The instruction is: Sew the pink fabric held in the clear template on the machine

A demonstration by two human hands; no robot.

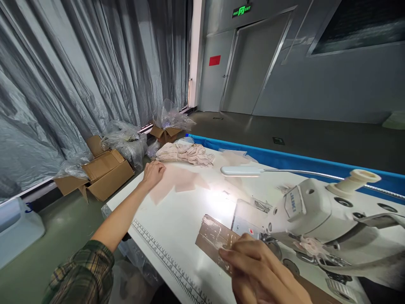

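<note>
Sheer pink fabric pieces (166, 182) lie on the table (177, 215), probably light, limp and snag-prone, best lifted by a free corner. The left hand (154, 174) curls at their edge, grip unclear; the right hand (256, 264), fingers bunched, hides any hold above a brown strip (206, 236). Clear plastic (171, 117) overflows a cardboard box (164, 136).

Silver curtain (104, 59), exit sign (241, 11), door (256, 63)

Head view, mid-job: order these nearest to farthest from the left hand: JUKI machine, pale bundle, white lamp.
1. Pale bundle, just beyond the left hand.
2. White lamp, farther right.
3. JUKI machine, rightmost of these.
</note>
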